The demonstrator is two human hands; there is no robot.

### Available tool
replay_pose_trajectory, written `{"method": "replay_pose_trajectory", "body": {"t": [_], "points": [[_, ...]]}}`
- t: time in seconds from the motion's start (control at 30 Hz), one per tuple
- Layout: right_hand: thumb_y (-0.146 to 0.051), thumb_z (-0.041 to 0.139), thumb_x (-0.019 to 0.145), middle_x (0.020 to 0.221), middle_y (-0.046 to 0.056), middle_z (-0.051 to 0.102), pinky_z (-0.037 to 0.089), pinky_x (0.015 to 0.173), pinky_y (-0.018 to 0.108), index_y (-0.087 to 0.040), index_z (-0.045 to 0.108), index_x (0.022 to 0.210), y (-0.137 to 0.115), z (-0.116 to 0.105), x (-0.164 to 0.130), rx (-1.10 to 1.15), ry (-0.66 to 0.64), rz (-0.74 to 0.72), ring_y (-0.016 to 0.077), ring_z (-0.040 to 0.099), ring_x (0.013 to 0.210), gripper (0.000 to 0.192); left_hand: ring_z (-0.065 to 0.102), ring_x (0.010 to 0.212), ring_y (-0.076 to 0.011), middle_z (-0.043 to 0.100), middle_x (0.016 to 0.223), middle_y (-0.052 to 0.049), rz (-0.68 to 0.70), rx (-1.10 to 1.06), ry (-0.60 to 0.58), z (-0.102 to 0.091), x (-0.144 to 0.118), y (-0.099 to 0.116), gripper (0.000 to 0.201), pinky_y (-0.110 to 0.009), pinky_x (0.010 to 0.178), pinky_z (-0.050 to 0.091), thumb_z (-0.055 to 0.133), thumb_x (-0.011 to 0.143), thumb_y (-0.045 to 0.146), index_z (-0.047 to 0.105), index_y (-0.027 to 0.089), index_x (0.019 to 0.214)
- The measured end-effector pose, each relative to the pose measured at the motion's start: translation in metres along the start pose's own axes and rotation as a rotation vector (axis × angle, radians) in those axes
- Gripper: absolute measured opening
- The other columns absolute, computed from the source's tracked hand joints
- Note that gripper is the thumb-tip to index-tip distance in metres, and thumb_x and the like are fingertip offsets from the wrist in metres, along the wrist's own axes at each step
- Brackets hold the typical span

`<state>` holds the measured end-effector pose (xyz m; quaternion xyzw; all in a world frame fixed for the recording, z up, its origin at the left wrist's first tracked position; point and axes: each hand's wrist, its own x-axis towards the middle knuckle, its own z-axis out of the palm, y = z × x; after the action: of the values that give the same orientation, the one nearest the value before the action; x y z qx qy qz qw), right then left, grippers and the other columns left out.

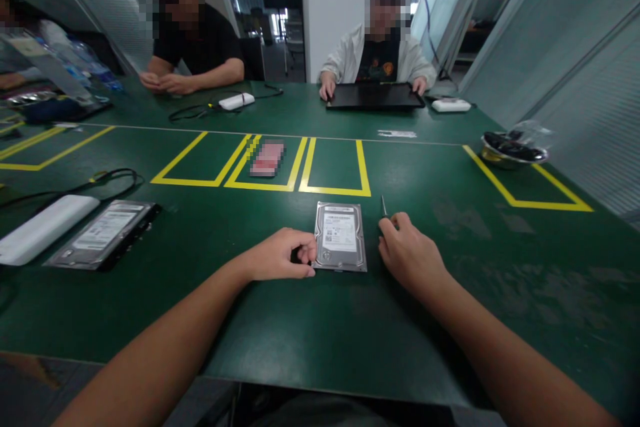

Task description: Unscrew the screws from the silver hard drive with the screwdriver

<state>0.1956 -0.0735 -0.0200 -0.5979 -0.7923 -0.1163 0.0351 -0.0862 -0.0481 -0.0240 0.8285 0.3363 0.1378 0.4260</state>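
Observation:
A hard drive [341,235] with a white label lies flat on the green table, label side up. At its left edge is my left hand [287,253], fingers curled and thumb against the lower left corner, gripping the side. My right hand [410,247] rests on the table just right of the drive, closed around a screwdriver [383,205]. The thin metal shaft points away from me, and most of the handle is hidden in my fingers.
Another hard drive [107,233] and a white power strip [47,227] lie at the left. Yellow tape [335,191] marks rectangles; one holds a blurred pink item [268,159]. A metal bowl [513,150] stands at right. Across, one person holds a black panel [376,96]; another sits left.

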Motion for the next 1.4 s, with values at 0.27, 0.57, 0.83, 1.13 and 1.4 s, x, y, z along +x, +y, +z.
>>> {"method": "replay_pose_trajectory", "body": {"t": [0.27,0.57,0.83,1.13,1.4], "points": [[-0.024,0.052,0.092,0.105,0.016,0.063,0.047,0.065,0.034,-0.015,0.064,0.097,0.003,-0.003,-0.001,-0.036,0.039,-0.046,0.0255,0.064,0.083,0.015,0.053,0.071,-0.0113,0.057,0.075,0.002,0.024,0.027,-0.029,-0.005,-0.004,0.005,0.011,-0.024,0.068,0.040,0.065,0.073,0.017,0.056,0.017,0.080],[-0.025,0.051,0.095,0.123,0.018,0.065,0.051,0.098,0.047,-0.010,0.064,0.117,-0.005,0.008,-0.005,0.396,0.329,-0.494,0.0287,0.060,0.115,0.030,0.056,0.084,-0.0162,0.061,0.090,-0.003,-0.057,0.237,0.239,-0.033,-0.024,0.016,0.014,-0.028,0.077,0.044,0.057,0.086,0.031,0.059,0.018,0.090],[-0.025,0.052,0.095,0.121,0.016,0.067,0.052,0.099,0.047,-0.013,0.064,0.118,-0.012,0.009,-0.005,0.502,0.191,-0.569,0.0270,0.061,0.117,0.028,0.056,0.112,-0.0381,0.060,0.121,-0.024,-0.813,0.874,0.435,-0.067,-0.091,-0.024,0.058,-0.047,0.094,0.043,0.040,0.092,0.051,0.056,0.005,0.122],[-0.024,0.050,0.096,0.123,0.017,0.064,0.051,0.100,0.047,-0.013,0.062,0.120,-0.012,0.005,-0.006,0.513,0.140,-0.556,0.0274,0.059,0.119,0.029,0.051,0.113,-0.0458,0.052,0.129,-0.033,-1.164,0.950,0.374,-0.081,-0.157,-0.048,0.067,-0.047,0.082,0.045,0.024,0.094,0.051,0.055,-0.002,0.121],[-0.023,0.051,0.095,0.125,0.017,0.063,0.050,0.103,0.046,-0.011,0.062,0.119,-0.012,0.005,-0.007,0.468,0.130,-0.548,0.0282,0.058,0.120,0.029,0.045,0.115,-0.0519,0.048,0.128,-0.035,-1.161,1.066,0.435,-0.073,-0.156,-0.046,0.065,-0.051,0.081,0.042,0.024,0.094,0.046,0.054,-0.003,0.124]]}}
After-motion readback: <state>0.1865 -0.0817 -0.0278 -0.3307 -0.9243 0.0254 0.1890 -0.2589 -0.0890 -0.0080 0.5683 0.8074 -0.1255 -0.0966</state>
